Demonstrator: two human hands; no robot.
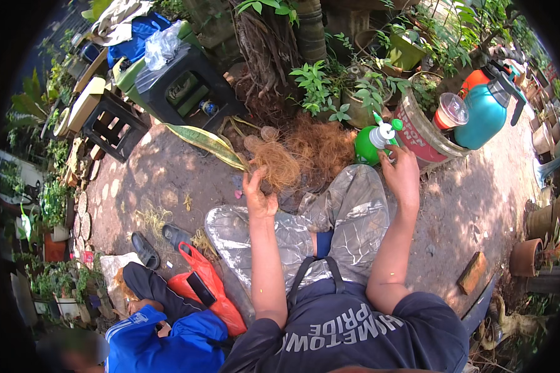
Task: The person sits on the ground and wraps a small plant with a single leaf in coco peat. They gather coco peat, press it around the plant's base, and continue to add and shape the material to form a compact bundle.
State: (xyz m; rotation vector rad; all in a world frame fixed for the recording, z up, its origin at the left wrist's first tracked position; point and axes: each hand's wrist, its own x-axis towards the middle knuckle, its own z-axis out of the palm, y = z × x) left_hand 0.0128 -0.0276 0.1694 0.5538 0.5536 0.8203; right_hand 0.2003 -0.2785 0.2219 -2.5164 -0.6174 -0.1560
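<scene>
My left hand is raised before me, fingers at the base of a variegated snake plant and at a loose ball of brown coconut fibre. Whether the fingers grip the leaf, the fibre or both cannot be told. My right hand reaches to a green pump spray bottle with a white collar, its fingertips at the collar and trigger. The bottle stands beside a large pile of coconut fibre. Two round fibre-covered balls lie behind the left hand.
A painted bucket holds a teal sprayer and a plastic cup. Dark plastic stools stand at the upper left. A person in blue sits at the lower left near a red bag and sandals. A brick lies right.
</scene>
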